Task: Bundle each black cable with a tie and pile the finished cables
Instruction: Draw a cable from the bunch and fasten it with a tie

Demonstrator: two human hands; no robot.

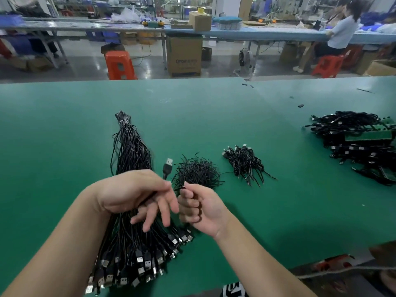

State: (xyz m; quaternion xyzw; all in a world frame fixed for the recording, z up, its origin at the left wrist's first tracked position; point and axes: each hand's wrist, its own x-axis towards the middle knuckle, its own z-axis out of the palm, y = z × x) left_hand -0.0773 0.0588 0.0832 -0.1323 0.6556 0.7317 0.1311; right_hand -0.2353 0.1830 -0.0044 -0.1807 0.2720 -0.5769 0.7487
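I see a green desk [64, 129]. The big cable bunch [130, 151] is black, with shiny silver plugs [139, 259] at one end. The little ties [197, 171] are black too. Far back stands an orange stool [120, 65] (with a brown box [184, 54] beside it).

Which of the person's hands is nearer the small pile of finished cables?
Right. The right hand sits just left of and below the small pile of finished cables; the left hand lies farther left.
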